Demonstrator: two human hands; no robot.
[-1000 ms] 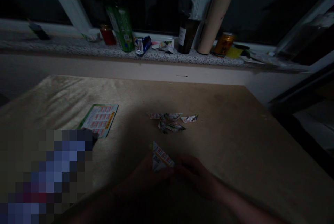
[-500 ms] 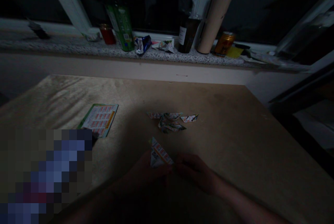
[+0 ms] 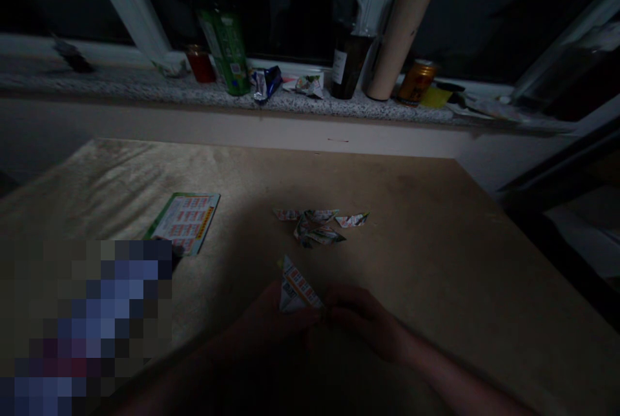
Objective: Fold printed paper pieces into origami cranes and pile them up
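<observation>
A piece of printed paper (image 3: 298, 290), folded into a triangle with red and orange print, is held low over the table. My left hand (image 3: 271, 316) is closed on its lower left side, the thumb along its bottom edge. At its right corner, my right hand (image 3: 356, 312) is closed, fingertips pinching the paper's tip. Dim light hides the finer finger detail. Just beyond my hands lie several folded paper strips (image 3: 317, 233) in a loose group, with one small folded piece (image 3: 352, 219) at their right.
A printed sheet or booklet (image 3: 186, 222) lies on the table (image 3: 411, 222) at the left, beside a pixelated area. On the windowsill (image 3: 300, 106) stand a green bottle (image 3: 227, 54), a dark cup (image 3: 351, 67), a tall pink flask (image 3: 404, 28) and an orange can (image 3: 416, 83).
The folded paper and my hands have barely moved; my left thumb has shifted slightly along the paper's lower edge. Everything on the table stays where it was.
</observation>
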